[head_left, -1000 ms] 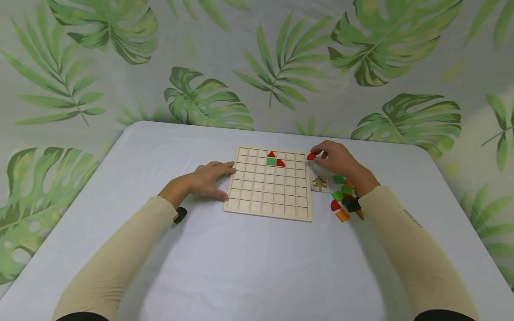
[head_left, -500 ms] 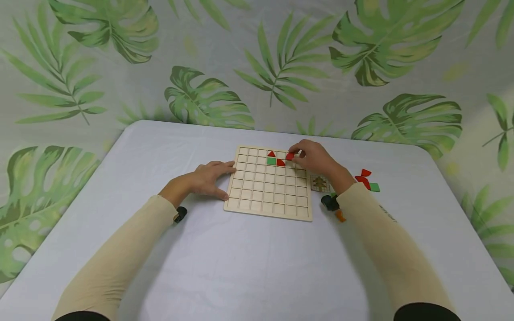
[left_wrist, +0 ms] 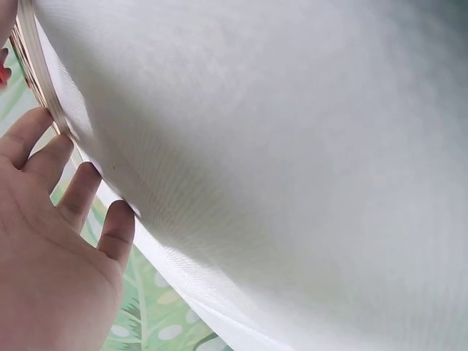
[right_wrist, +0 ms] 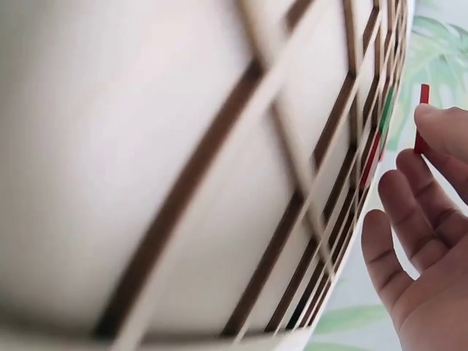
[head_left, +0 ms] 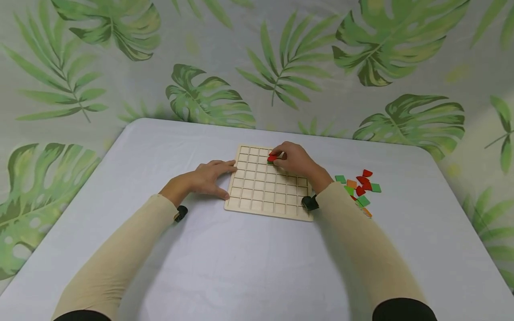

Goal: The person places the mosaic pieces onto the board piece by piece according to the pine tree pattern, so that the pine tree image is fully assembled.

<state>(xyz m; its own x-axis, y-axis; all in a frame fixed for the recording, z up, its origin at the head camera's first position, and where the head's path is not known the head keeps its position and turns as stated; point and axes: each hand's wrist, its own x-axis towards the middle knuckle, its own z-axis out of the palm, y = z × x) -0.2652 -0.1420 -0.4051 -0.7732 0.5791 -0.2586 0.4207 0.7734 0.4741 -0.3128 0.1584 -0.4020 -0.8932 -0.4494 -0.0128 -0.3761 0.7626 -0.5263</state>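
A square wooden grid board (head_left: 263, 191) lies on the white-covered table. My right hand (head_left: 297, 160) is over its far part, pinching a small red tile (head_left: 271, 158) between thumb and fingertips. In the right wrist view the red tile (right_wrist: 424, 95) is seen edge-on, held just off the board. A green tile (right_wrist: 386, 110) and another red tile (right_wrist: 371, 161) sit in the grid there; in the head view my fingers hide most of them. My left hand (head_left: 206, 178) spreads its fingers against the board's left edge, fingertips (left_wrist: 45, 117) touching the rim.
Right of the board, partly behind my right sleeve, lies a loose scatter of green tiles (head_left: 363, 200), red tiles (head_left: 364, 180) and orange tiles (head_left: 351, 183). A leaf-patterned cloth (head_left: 297, 67) hangs behind the table (head_left: 225, 263).
My right hand has moved left from beside the board to above its far rows, carrying the red tile. The picture card beside the board is now covered by my right arm. My left hand stays put.
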